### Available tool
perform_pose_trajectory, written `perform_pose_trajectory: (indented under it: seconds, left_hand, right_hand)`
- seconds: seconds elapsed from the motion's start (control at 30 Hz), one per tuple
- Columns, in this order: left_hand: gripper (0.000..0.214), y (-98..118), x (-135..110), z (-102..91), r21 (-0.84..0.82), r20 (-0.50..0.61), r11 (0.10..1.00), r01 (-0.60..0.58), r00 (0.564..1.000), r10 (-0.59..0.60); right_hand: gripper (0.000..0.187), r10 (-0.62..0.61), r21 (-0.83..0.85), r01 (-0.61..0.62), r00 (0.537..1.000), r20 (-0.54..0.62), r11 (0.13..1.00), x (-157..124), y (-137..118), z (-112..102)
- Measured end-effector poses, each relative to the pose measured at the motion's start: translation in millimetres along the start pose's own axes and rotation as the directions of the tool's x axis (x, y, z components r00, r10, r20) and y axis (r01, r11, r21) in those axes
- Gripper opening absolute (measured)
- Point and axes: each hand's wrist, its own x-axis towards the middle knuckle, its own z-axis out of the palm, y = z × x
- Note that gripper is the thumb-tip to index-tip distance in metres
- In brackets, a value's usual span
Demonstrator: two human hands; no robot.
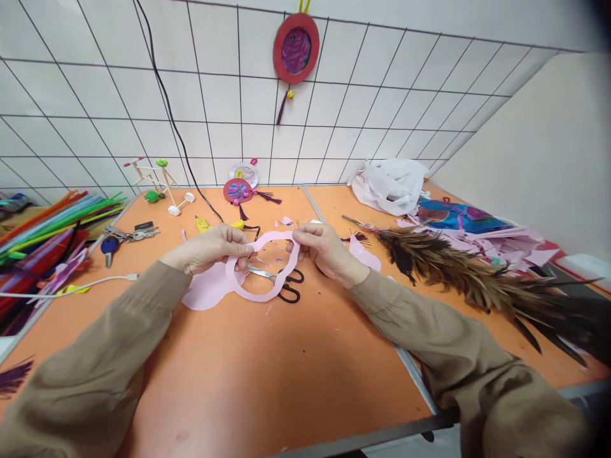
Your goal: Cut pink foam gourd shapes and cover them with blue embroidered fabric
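Between my two hands hangs a pink paper ring (259,297) with a wavy outline and an open middle. My left hand (218,249) pinches its upper left edge between thumb and fingers. At the upper right, my right hand (329,253) grips the band in the same way. Through and behind the ring, scissors with black handles (290,292) lie on the table. A pink paper piece (207,289) with a curved edge rests beneath my left hand. Small pink scraps are scattered around the scissors. A yellow tool (202,224), partly hidden, lies behind my left hand.
On the orange table (267,381), keys (138,233) and a white cable (95,286) lie left, near colourful pipe cleaners (62,222). Brown feathers (443,267), pink paper scraps (506,245) and a white plastic bag (389,184) occupy the right. Round tasselled ornaments (237,190) stand by the tiled wall.
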Motion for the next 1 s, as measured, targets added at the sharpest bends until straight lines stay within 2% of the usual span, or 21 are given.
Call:
perform_pose_trajectory:
  seconds: [0.17, 0.43, 0.6, 0.7, 0.87, 0.93, 1.0]
  left_hand:
    - [0.031, 2.9, -1.4, -3.1, -0.048, -0.017, 0.999, -0.003, 1.0, 0.002]
    - [0.02, -8.7, 5.3, -11.3, -0.215, -0.026, 0.974, 0.069, 0.997, -0.076]
    - [0.019, -12.3, 8.5, -10.6, -0.25, -0.028, 0.961, 0.117, 0.991, -0.128]
    - [0.021, -15.9, 11.0, -12.1, -0.294, -0.02, 0.948, 0.126, 0.99, -0.137]
    - [0.016, -24.9, 16.4, -15.6, -0.437, -0.111, 0.891, 0.126, 0.975, -0.193]
    - [0.017, -23.9, 17.9, -14.1, -0.539, -0.178, 0.833, 0.127, 0.949, -0.26]
    - [0.027, -19.3, 18.8, -11.2, -0.644, -0.263, 0.762, 0.072, 0.914, -0.309]
  right_hand:
    - [0.036, -0.004, -0.03, 0.003, 1.0, -0.017, 1.0, 1.3, -2.0, -1.5]
    - [0.034, 0.079, -0.021, -0.079, 0.997, -0.022, 0.997, 3.7, -5.6, -5.1]
    - [0.032, 0.096, -0.045, -0.098, 0.995, -0.029, 0.994, 7.3, 1.5, -10.0]
    - [0.031, 0.086, -0.086, -0.084, 0.996, 0.011, 0.993, 9.1, 6.8, -12.5]
    - [0.03, 0.14, -0.125, -0.126, 0.983, 0.117, 0.984, 9.8, 12.1, -14.5]
    - [0.031, 0.175, -0.069, -0.168, 0.979, 0.106, 0.983, 8.7, 13.1, -14.0]
    - [0.032, 0.208, 0.014, -0.209, 0.976, 0.067, 0.978, 6.9, 13.2, -12.4]
